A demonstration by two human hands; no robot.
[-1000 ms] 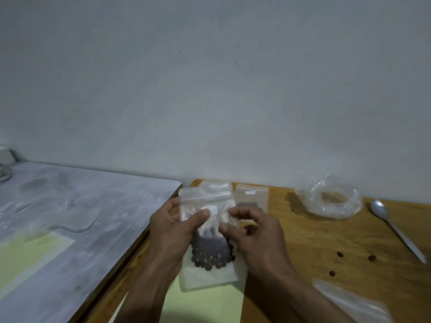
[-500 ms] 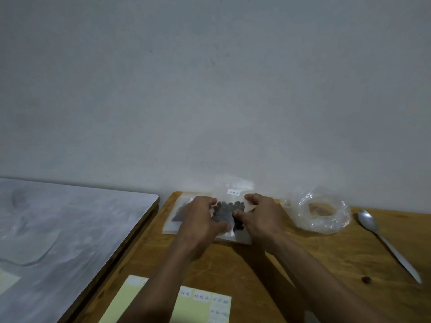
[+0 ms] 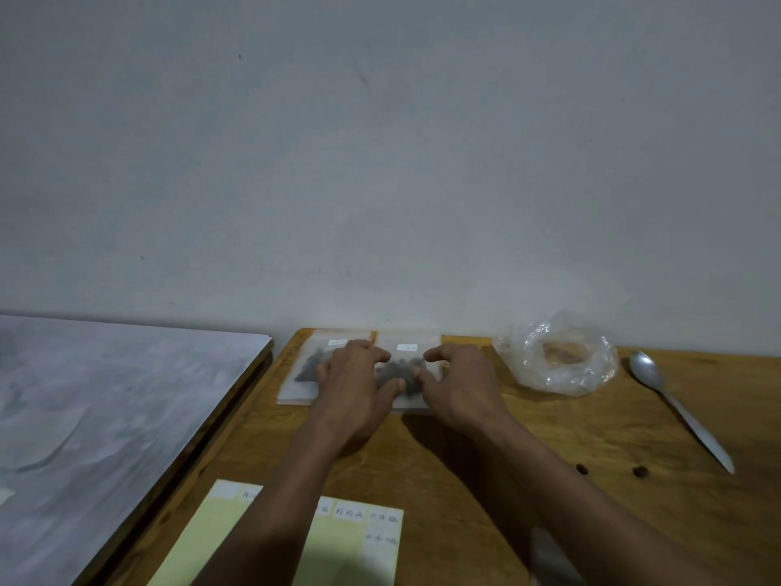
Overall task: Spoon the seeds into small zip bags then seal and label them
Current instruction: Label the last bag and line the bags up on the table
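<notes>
A small zip bag of dark seeds point(image 3: 406, 362) with a white label lies flat at the back of the wooden table point(image 3: 465, 467), beside a second labelled seed bag point(image 3: 307, 367) on its left. My left hand point(image 3: 355, 387) rests across both bags, thumb on the right one. My right hand point(image 3: 460, 387) touches that bag's right edge with index finger and thumb spread apart. A metal spoon point(image 3: 676, 408) lies at the right. A clear rolled-down plastic bag point(image 3: 562, 357) holding seeds stands by the wall.
A yellow label sheet point(image 3: 359, 543) with handwritten stickers lies near the front, partly under my left forearm. Two loose seeds point(image 3: 640, 471) lie near the spoon. An empty clear bag point(image 3: 545, 551) shows beside my right forearm. A grey board point(image 3: 105, 416) adjoins the table on the left.
Both hands carried the labelled seed bag from in front of me to the back of the table and laid it flat beside the other bag. The view tilted up.
</notes>
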